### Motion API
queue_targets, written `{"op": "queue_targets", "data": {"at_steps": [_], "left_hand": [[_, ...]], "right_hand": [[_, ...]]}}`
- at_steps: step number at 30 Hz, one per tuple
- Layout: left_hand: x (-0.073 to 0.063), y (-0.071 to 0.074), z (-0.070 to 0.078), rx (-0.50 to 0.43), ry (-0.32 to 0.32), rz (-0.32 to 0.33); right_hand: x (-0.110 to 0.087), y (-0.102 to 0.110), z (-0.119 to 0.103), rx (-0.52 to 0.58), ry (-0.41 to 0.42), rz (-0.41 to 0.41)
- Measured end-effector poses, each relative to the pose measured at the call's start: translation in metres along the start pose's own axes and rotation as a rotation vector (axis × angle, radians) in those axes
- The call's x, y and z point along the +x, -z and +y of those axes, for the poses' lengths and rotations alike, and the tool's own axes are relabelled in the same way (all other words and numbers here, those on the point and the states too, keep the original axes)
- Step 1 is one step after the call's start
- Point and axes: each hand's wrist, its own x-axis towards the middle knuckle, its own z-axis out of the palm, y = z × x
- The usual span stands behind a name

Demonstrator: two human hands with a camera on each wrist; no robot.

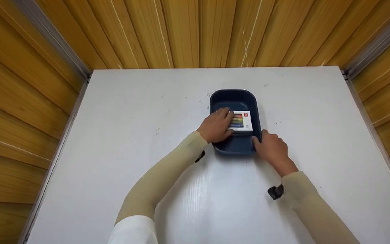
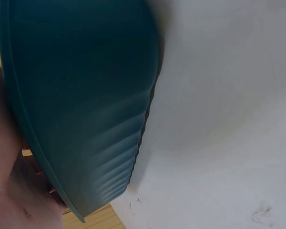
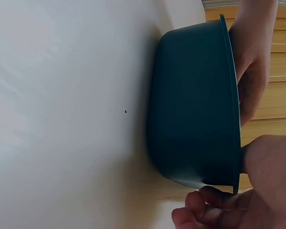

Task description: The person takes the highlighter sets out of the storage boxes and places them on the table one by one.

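Note:
A dark blue rectangular bin [image 1: 234, 150] with rounded corners stands on the white table. Inside it is a small white box [image 1: 246, 122] whose printed face shows rainbow-coloured bars and a red mark. My left hand [image 1: 217, 126] reaches over the bin's left rim and grips this box, fingers across its top and thumb at its near edge. The box's left part is hidden under that hand. At the bin's near right side, my right hand [image 1: 273, 146] pinches the rim, thumb inside and fingers [image 3: 195, 205] outside the wall. The left wrist view shows the bin's ribbed outer wall [image 2: 81, 95].
The white table [image 1: 130, 135] carries a few small dark marks. Yellow wood-look panels [image 1: 181, 34] rise behind it and on both sides, with grey metal strips [image 1: 54, 37] at the corners. A black wrist strap [image 1: 276, 192] shows under the right forearm.

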Motion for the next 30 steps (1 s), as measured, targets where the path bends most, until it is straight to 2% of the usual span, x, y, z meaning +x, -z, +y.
{"op": "queue_targets", "data": {"at_steps": [10, 17, 23, 30], "left_hand": [[0.004, -0.002, 0.0, 0.013, -0.031, -0.005], [0.005, -0.001, -0.001, 0.036, -0.02, -0.033], [0.006, -0.002, 0.0, 0.049, -0.022, -0.023], [0.007, -0.001, 0.001, 0.043, -0.028, -0.022]], "right_hand": [[0.006, -0.001, 0.002, 0.005, -0.029, -0.001], [0.01, 0.002, 0.0, 0.03, -0.049, -0.041], [0.013, 0.002, 0.001, 0.044, -0.06, -0.071], [0.014, -0.003, 0.0, 0.032, -0.073, -0.045]]}}
